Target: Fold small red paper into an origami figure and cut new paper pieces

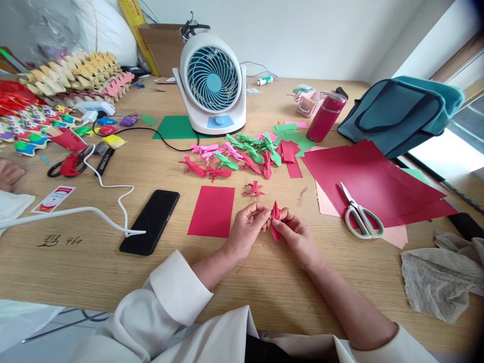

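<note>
My right hand (298, 236) pinches a small folded piece of red paper (276, 214) between thumb and fingers, its pointed ends up and down. At the paper's left edge my left hand (247, 229) is closed, thumb against forefinger, gripping its side. Just beyond the hands sits a small red folded paper figure (254, 188). Left of them lies a flat red paper sheet (212, 210). Farther back is a pile of folded paper figures (249, 148) in pink, green and red.
White-handled scissors (361, 214) rest on large red sheets (378, 181) at right. A black phone (150, 222) with a white cable lies at left. Behind stand a white fan (214, 83), a red bottle (325, 118) and a teal bag (397, 113). Another person's hand (9, 174) shows at far left.
</note>
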`<state>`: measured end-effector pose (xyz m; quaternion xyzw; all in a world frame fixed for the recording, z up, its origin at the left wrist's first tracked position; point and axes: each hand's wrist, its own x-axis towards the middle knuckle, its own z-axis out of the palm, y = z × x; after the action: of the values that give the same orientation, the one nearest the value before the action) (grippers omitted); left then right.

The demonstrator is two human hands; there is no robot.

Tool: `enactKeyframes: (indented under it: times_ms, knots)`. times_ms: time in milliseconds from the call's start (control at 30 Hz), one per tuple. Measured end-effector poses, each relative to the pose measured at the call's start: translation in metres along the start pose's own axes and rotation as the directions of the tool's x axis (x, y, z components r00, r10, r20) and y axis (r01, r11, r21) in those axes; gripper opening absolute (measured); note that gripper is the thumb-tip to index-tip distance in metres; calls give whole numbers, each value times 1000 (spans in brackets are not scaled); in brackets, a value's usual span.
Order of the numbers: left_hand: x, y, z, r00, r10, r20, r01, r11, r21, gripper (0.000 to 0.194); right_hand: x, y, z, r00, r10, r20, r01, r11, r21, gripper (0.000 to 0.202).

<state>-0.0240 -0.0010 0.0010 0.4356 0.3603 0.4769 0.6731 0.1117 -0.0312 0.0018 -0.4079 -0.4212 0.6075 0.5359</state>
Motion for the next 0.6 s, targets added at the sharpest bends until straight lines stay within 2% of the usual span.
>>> enactKeyframes:
  times_ms: [333,467,600]
  knots:
    - [-1,3,-2,997,82,-7,-79,974,213,28,-1,-1,1,999,3,-51,-5,999,-38,31]
    - [-1,3,-2,995,101,-1,-99,976,192,31,0,-1,1,999,-7,-34,6,1000,-19,29]
    - [1,0,-3,999,45,21,-47,995,89,34,-1,-3,2,1000,-11,-10,11,1000,-23,29]
